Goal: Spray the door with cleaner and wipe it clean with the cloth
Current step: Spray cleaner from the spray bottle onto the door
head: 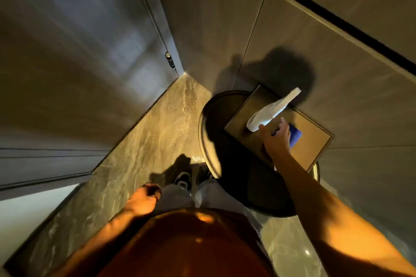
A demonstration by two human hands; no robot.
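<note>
R hand [277, 136] is out over the round side table [211, 123], fingers spread wide & hovering right at the white spray bottle [273, 109], which lies on its side on a square tray [315, 139]. Thumb looks to be at the bottle's fat end; can't tell if it's touching yet, no grip closed. Blue cloth [296, 136] sits just past the fingertips, partly hidden under the hand, also on the tray. L hand [144, 198] hangs by the hip, fingers curled in, looks empty, though the palm is hidden so can't be sure.

Door [74, 51] is well off to the L-hand side, dark panel w/ a hinge [170, 60] at its edge, unwiped as far as I can judge. So this is step 1: pick up the kit, nothing sprayed yet by the look of it.

To do it well, imo: wrap fingers round the bottle neck so the index lands on the trigger, lift it upright, nozzle away from the body. Bottle lies tilted, so scoop from under the body, don't pinch the nozzle end. Better to bring the L hand across for the cloth so both come off in 1 go. Tray overhangs the table edge, so press lightly, or it may tip.
</note>
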